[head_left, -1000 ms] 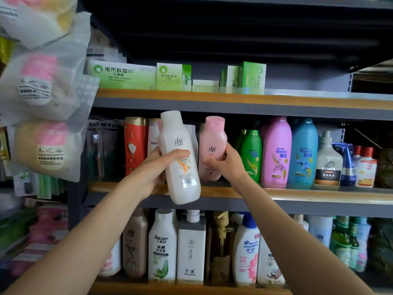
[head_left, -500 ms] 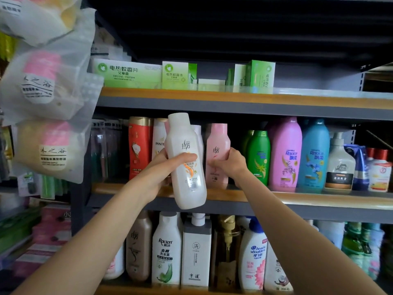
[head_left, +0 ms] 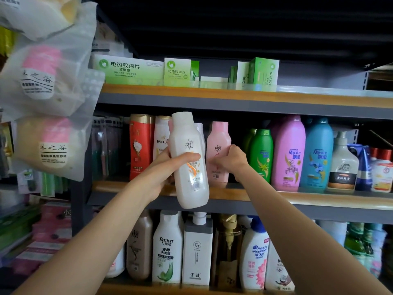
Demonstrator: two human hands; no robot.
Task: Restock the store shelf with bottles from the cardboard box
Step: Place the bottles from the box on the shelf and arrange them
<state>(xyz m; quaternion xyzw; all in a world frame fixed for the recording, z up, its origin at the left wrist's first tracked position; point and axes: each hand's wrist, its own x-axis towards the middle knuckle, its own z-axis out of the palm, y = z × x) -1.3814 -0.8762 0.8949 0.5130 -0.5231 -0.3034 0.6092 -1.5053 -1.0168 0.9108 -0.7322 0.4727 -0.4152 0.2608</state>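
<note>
Since a second ago the right hand [head_left: 230,159] has climbed from the base of the pink bottle [head_left: 219,151] to its middle, and the white bottle [head_left: 189,160] has tipped a little further, cap leaning left.

Largest in view, the shelf [head_left: 276,194] runs across the frame as three grey tiers with wood-coloured edges. Its middle tier carries a row of bottles: a red one [head_left: 139,145] at the left, then a Pantene bottle [head_left: 161,136], the pink bottle, a green bottle [head_left: 261,154], a large pink Rejoice bottle [head_left: 289,152], a blue Rejoice bottle [head_left: 318,153] and a pump bottle [head_left: 342,165]. Green boxes [head_left: 129,69] sit on the tier above; more bottles fill the one below.

Clear of the shelf, the white bottle is held in front of the middle tier's edge, just left of the pink bottle. The left hand [head_left: 164,171] grips it round the middle, thumb across its label. The right hand's fingers are curled round the pink bottle, which stands on the middle tier.
</note>
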